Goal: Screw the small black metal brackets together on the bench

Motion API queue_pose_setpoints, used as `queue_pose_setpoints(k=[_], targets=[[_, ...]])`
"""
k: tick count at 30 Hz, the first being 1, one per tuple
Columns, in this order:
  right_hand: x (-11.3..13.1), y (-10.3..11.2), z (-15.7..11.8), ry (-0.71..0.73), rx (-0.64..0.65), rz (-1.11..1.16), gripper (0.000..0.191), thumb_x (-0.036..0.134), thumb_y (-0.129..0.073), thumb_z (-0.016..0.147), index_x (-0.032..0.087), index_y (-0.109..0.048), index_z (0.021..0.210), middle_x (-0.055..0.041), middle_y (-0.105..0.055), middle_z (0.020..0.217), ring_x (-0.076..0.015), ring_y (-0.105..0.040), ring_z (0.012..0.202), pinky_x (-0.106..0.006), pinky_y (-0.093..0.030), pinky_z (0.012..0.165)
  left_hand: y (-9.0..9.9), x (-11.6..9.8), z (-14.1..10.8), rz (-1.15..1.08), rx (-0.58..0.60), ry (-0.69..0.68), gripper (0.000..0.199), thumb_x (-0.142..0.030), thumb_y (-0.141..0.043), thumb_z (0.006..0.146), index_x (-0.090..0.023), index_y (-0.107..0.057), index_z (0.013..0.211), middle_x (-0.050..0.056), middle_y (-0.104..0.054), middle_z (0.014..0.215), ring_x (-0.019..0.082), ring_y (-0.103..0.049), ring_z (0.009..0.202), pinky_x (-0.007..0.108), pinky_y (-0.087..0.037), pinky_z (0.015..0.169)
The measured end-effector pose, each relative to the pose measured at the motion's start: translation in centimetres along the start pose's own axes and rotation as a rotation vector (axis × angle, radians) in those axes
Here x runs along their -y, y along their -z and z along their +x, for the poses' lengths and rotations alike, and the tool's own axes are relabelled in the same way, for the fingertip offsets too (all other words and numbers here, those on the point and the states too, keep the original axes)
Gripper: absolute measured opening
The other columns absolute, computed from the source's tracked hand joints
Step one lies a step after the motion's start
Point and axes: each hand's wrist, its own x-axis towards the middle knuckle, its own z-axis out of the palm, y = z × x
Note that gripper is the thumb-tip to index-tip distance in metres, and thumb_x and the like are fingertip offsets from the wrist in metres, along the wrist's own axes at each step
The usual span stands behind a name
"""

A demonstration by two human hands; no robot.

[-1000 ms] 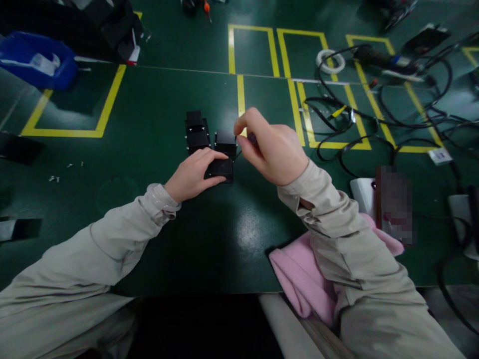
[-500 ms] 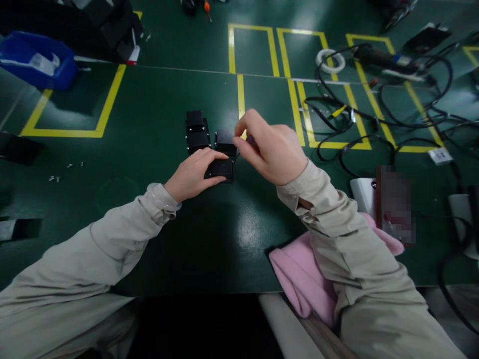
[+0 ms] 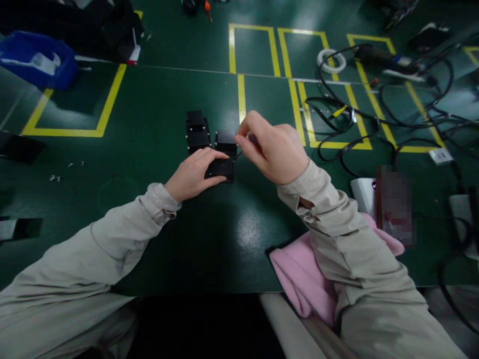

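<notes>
My left hand point(image 3: 192, 174) grips a small black block point(image 3: 220, 168) on the green table, thumb at its near side and fingers over its far side. My right hand point(image 3: 271, 147) is closed in a pinch on a thin dark tool point(image 3: 238, 155), whose tip meets the block's right edge near a small screw. The tool's handle is mostly hidden by my fingers. Just beyond the held block lies another black block point(image 3: 226, 138). To its left stand further black blocks point(image 3: 197, 133) with silver screws along their sides.
Loose screws point(image 3: 55, 178) lie at the left. A blue bin point(image 3: 41, 62) is at the far left. Black cables point(image 3: 348, 107) and a white tape roll point(image 3: 331, 61) spread over the right. A pink cloth point(image 3: 303, 274) lies under my right forearm, near the table's front edge.
The fingers of my right hand have shifted slightly around the tool. My left hand and the block stay in place.
</notes>
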Motion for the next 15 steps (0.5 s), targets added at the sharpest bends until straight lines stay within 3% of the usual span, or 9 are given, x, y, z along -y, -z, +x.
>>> queue_pose_setpoints(k=[4,10,15], targets=[[-0.12,-0.16,-0.01,0.012,-0.027,0.012,0.042,0.036,-0.025,0.101,0.017,-0.054,0.125,-0.0054,-0.069,0.089,-0.0172,-0.066,0.077,-0.029,-0.042,0.07,-0.02,-0.01,-0.02,0.002,0.0,0.003,0.04,-0.034,-0.067,0.089,-0.017,-0.058,0.124,0.01,-0.064,0.119,0.027,-0.06,0.114,0.041,-0.047,0.101],[-0.22,-0.2,0.04,0.02,-0.015,0.012,0.043,0.044,-0.028,0.101,0.017,-0.057,0.116,-0.0049,-0.068,0.083,-0.0179,-0.066,0.074,-0.029,-0.044,0.069,-0.03,0.03,0.01,0.006,-0.011,-0.026,0.041,-0.033,-0.069,0.088,-0.015,-0.058,0.124,0.01,-0.065,0.12,0.027,-0.061,0.114,0.04,-0.047,0.1],[-0.18,-0.19,0.06,0.034,0.004,0.01,0.042,0.036,-0.027,0.1,0.017,-0.054,0.126,-0.0054,-0.07,0.089,-0.02,-0.068,0.08,-0.03,-0.044,0.07,0.05,-0.05,0.07,0.005,0.003,-0.008,0.04,-0.033,-0.067,0.089,-0.016,-0.058,0.124,0.01,-0.065,0.12,0.027,-0.06,0.113,0.041,-0.048,0.1]])
